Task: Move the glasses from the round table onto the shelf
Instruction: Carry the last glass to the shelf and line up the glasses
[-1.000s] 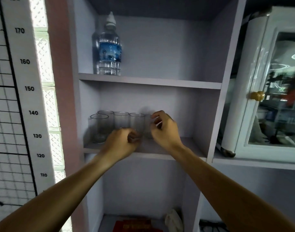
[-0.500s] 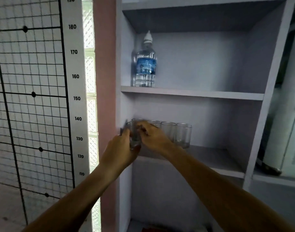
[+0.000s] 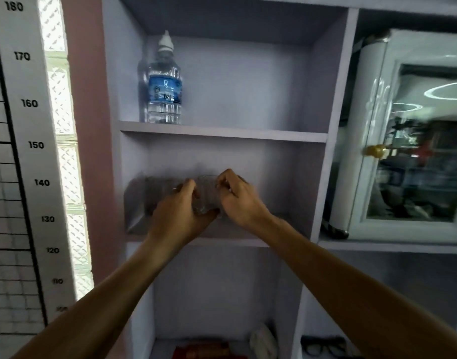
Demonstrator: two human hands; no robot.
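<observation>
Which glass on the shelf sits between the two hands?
The clear glass at the right end of the row, between the left hand and right hand. The other glasses are blurred, left of the left hand, on the same middle shelf.

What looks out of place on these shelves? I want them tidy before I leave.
Nothing stands out. The water bottle stands upright, and both hands are at the blurred glasses on the middle shelf.

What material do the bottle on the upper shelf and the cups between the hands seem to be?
Bottle: probably clear plastic, ribbed walls, white cap, blue label. Cups: likely clear glass, since the shelf shows through them; blur leaves it open.
</observation>
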